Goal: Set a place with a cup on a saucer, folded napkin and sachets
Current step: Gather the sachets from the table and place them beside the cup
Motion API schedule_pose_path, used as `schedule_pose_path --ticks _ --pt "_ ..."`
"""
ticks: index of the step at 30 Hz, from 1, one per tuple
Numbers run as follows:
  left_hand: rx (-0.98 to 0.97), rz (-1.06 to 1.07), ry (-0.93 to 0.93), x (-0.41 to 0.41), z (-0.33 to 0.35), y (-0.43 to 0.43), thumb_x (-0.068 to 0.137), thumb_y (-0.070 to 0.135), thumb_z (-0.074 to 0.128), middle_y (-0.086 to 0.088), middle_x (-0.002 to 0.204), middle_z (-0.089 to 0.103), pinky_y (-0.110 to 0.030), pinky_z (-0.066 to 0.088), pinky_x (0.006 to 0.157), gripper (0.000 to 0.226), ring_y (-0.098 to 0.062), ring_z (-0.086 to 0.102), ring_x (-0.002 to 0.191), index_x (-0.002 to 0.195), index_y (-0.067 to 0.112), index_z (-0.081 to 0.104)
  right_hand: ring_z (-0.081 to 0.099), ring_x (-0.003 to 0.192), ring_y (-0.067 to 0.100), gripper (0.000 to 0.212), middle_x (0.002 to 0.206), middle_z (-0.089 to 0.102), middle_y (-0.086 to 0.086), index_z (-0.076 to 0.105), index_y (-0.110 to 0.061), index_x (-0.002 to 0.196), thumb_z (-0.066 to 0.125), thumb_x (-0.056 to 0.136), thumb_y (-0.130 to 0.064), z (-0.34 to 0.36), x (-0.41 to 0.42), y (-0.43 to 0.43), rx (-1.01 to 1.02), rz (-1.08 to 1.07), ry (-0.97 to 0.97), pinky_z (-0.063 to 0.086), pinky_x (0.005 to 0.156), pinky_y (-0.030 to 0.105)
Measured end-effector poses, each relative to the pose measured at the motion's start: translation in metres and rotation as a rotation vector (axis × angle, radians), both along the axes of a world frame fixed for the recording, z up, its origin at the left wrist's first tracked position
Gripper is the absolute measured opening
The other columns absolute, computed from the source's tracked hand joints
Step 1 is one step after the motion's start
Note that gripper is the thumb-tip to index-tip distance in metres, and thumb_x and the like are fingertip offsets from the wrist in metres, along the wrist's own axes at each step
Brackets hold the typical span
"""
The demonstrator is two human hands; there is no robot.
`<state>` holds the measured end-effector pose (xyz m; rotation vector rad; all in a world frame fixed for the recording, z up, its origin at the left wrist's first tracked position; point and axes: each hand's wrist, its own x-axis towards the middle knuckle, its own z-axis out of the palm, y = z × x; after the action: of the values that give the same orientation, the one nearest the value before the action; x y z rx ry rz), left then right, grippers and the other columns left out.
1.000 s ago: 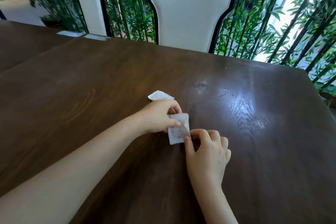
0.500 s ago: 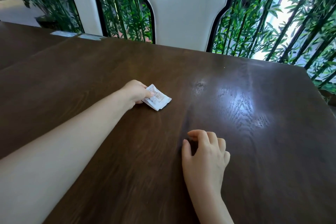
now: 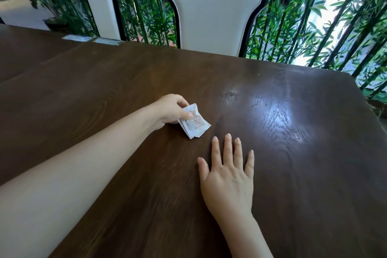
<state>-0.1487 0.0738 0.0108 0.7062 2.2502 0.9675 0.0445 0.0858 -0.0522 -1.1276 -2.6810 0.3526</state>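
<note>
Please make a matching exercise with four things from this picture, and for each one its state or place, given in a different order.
Things:
1. left hand
2. right hand
3. sachets
4. near chair

States or places:
A. flat on the table, fingers spread, empty
B. behind the table's far edge
C. pinching small white packets
D. held, lower corner near the tabletop

Pairs: 1-C, 2-A, 3-D, 4-B

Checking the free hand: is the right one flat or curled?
Flat: the right hand lies palm-down on the table, fingers spread, holding nothing.
</note>
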Motion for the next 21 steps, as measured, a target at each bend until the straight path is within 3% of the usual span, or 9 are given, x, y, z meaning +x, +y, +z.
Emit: schedule_pose_path --ticks 3,6,8,10,12,14,16,18,21 --pt "0.036 0.031 -0.069 0.010 0.011 -0.014 0.082 0.009 0.069 -0.006 0.099 0.066 -0.033 0.056 0.083 0.016 -0.015 0.065 0.094 0.093 0.016 0.060 -0.019 0.144 0.020 0.064 0.158 -0.014 0.002 -0.008 -0.026 0.147 0.006 0.092 -0.056 -0.001 -0.001 0.000 0.012 -0.001 -0.029 -0.025 0.108 0.045" --pt "0.064 -0.026 -0.137 0.025 0.022 -0.031 0.083 0.008 0.068 -0.006 0.098 0.068 -0.028 0.053 0.077 0.016 -0.013 0.064 0.090 0.096 0.015 0.062 -0.014 0.146 0.022 0.063 0.159 -0.006 0.005 0.001 -0.024 0.148 0.010 0.093 -0.054 0.001 0.000 0.000 0.036 0.029 -0.040 -0.022 0.110 0.045" --pt "0.102 -0.060 -0.195 0.038 0.027 -0.045 0.084 0.006 0.066 -0.007 0.096 0.069 -0.026 0.049 0.070 0.014 -0.013 0.064 0.085 0.094 0.013 0.062 0.001 0.147 0.019 0.055 0.158 0.016 0.004 0.028 -0.024 0.144 0.019 0.096 -0.048 0.005 0.003 0.001 0.000 0.071 0.096 -0.015 0.114 0.040" --pt "0.136 -0.058 -0.239 0.047 0.032 -0.060 0.085 0.004 0.065 -0.008 0.095 0.068 -0.029 0.050 0.075 0.013 -0.015 0.065 0.086 0.094 0.012 0.061 0.034 0.138 0.016 0.040 0.138 0.052 0.000 0.060 -0.019 0.120 0.030 0.098 -0.035 0.014 0.007 -0.001 -0.251 0.098 0.427 0.012 0.117 0.032" --pt "0.183 -0.031 -0.282 0.053 0.036 -0.074 0.086 0.004 0.063 -0.008 0.094 0.068 -0.031 0.051 0.078 0.012 -0.015 0.065 0.086 0.096 0.011 0.060 0.064 0.101 0.013 0.032 0.102 0.072 -0.003 0.069 -0.018 0.094 0.039 0.097 -0.029 0.027 0.010 -0.008 -0.605 0.112 0.713 0.048 0.089 0.025" --pt "0.241 0.006 -0.323 0.057 0.040 -0.089 0.087 0.005 0.062 -0.007 0.094 0.068 -0.029 0.053 0.078 0.013 -0.015 0.065 0.089 0.098 0.011 0.060 0.063 0.068 0.007 0.025 0.080 0.070 -0.001 0.067 -0.019 0.085 0.045 0.096 -0.027 0.036 0.011 -0.017 -0.750 0.158 0.806 0.047 0.059 0.017" --pt "0.281 0.031 -0.345 0.060 0.044 -0.106 0.086 0.006 0.062 -0.008 0.098 0.068 -0.030 0.053 0.081 0.016 -0.017 0.065 0.096 0.101 0.012 0.061 0.066 0.067 0.008 0.020 0.081 0.071 0.005 0.068 -0.015 0.090 0.050 0.095 -0.023 0.042 0.012 -0.026 -0.908 0.211 0.858 0.050 0.057 0.014" --pt "0.302 0.040 -0.350 0.063 0.046 -0.123 0.086 0.007 0.063 -0.009 0.101 0.068 -0.031 0.052 0.083 0.017 -0.019 0.064 0.100 0.102 0.013 0.061 0.070 0.069 0.016 0.019 0.085 0.073 0.010 0.068 -0.014 0.097 0.051 0.094 -0.022 0.047 0.014 -0.033 -1.130 0.250 0.891 0.056 0.059 0.021" --pt "0.302 0.028 -0.317 0.066 0.052 -0.150 0.084 0.008 0.065 -0.006 0.098 0.071 -0.031 0.054 0.083 0.017 -0.016 0.066 0.097 0.100 0.014 0.062 0.069 0.065 0.016 0.018 0.085 0.074 0.008 0.066 -0.013 0.100 0.051 0.094 -0.020 0.055 0.015 -0.045 -1.199 0.273 0.859 0.056 0.055 0.022"
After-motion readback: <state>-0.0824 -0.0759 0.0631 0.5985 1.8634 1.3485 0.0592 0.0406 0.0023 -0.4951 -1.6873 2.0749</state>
